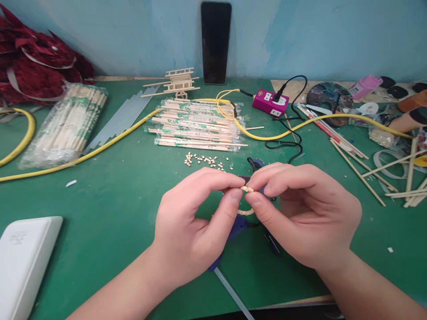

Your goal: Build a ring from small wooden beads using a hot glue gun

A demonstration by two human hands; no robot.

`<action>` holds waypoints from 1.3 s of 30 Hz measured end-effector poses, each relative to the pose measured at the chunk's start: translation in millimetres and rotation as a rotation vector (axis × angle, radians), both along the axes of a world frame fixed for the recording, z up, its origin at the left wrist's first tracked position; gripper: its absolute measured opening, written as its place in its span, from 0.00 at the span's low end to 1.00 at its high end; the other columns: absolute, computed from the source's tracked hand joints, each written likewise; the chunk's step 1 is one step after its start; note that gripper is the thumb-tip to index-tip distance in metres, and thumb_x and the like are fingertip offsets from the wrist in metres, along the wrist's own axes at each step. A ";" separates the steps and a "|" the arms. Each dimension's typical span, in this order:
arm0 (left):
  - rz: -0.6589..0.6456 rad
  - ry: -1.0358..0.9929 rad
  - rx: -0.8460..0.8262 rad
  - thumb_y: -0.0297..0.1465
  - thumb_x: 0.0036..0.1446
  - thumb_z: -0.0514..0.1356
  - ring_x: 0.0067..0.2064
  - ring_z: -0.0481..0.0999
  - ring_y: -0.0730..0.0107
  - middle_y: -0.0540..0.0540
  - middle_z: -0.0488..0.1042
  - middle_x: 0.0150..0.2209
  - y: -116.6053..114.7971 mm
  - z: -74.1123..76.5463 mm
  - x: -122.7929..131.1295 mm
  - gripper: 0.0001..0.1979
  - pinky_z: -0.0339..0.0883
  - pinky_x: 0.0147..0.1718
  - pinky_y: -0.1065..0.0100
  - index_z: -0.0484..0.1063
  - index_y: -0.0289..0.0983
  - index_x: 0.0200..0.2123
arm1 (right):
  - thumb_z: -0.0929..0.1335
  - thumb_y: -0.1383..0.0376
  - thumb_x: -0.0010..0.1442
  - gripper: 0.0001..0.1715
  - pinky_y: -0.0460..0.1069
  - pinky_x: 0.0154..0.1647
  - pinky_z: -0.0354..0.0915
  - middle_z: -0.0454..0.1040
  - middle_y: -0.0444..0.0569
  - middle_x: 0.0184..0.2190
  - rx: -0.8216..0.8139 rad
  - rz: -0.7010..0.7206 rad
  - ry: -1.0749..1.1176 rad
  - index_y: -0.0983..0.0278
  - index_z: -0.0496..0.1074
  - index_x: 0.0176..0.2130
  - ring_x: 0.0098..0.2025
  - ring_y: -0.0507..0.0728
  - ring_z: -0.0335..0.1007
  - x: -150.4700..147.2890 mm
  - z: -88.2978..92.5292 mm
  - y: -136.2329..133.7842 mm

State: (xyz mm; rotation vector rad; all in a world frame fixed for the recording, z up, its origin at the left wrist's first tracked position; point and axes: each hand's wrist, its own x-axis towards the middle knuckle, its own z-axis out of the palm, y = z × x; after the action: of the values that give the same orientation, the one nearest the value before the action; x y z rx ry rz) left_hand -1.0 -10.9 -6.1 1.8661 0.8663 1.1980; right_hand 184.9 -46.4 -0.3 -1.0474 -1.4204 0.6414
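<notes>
Between my two hands is a small ring of short wooden stick pieces [246, 212], its lower curve showing under the fingertips. My left hand [196, 222] pinches one side of it between thumb and forefinger. On the other side, the thumb and fingers of my right hand [300, 213] grip it. Behind and below the hands lies a blue glue gun [237, 227], mostly hidden, with a clear glue stick [231, 291] reaching toward the table's front edge. Several cut wooden bits [208, 160] are scattered just beyond my fingers.
Wrapped chopsticks [200, 124] lie at the back, near a small wooden cart model [180, 82]. A phone [216, 42] leans on the wall. A yellow cable [126, 129] crosses the table to a purple power socket [271, 102]. A white power bank [26, 266] lies front left.
</notes>
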 end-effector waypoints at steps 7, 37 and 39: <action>0.006 0.007 0.008 0.21 0.70 0.67 0.41 0.84 0.66 0.48 0.85 0.43 0.0 0.4 -0.1 0.12 0.80 0.41 0.62 0.81 0.44 0.49 | 0.75 0.81 0.61 0.18 0.55 0.42 0.78 0.83 0.45 0.36 -0.001 -0.003 -0.009 0.58 0.77 0.40 0.38 0.57 0.83 0.2 -0.5 0.3; -0.010 -0.004 0.039 0.19 0.68 0.67 0.42 0.84 0.67 0.48 0.85 0.43 0.3 -0.6 0.9 0.15 0.80 0.42 0.62 0.81 0.44 0.50 | 0.75 0.81 0.60 0.19 0.55 0.42 0.79 0.84 0.45 0.36 0.022 -0.004 -0.041 0.57 0.77 0.41 0.37 0.58 0.83 1.9 -3.2 0.3; -0.003 -0.001 0.028 0.20 0.69 0.67 0.42 0.84 0.66 0.48 0.85 0.43 0.0 -0.5 1.0 0.14 0.80 0.42 0.62 0.81 0.44 0.51 | 0.76 0.79 0.61 0.18 0.56 0.43 0.80 0.85 0.45 0.37 0.000 -0.015 -0.050 0.56 0.78 0.43 0.38 0.59 0.84 2.4 -3.8 -0.3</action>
State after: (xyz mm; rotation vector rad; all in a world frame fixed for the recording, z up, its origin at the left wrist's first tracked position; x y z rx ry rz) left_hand 0.1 -10.9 -6.6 1.8884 0.8504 1.2149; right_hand 187.3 -46.7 -4.1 -1.0802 -1.4547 0.6083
